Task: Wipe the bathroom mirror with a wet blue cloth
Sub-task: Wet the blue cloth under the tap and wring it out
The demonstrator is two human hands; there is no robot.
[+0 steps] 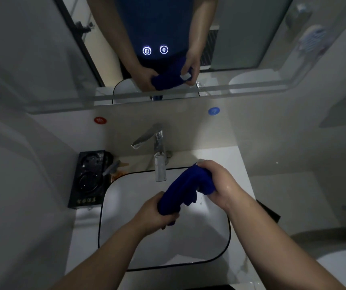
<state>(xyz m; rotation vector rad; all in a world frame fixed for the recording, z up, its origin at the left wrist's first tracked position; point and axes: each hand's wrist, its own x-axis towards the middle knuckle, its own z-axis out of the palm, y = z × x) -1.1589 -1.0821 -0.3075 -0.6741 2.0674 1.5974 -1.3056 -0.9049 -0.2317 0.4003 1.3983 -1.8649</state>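
A dark blue cloth [185, 188] is bunched into a twisted roll above the white sink basin [126, 197]. My left hand [157, 214] grips its lower end. My right hand [218, 183] grips its upper end, near the tap. Both hands look wet. The wall mirror [42, 49] fills the upper part of the view and reflects my hands and the cloth. Two lit touch icons glow on its glass.
A chrome tap [157, 151] stands behind the basin, its spout pointing left. A black tray [88, 178] with small items sits on the counter at the left. Red [100, 120] and blue [213, 111] round stickers mark the wall. A toilet [343, 266] is at the lower right.
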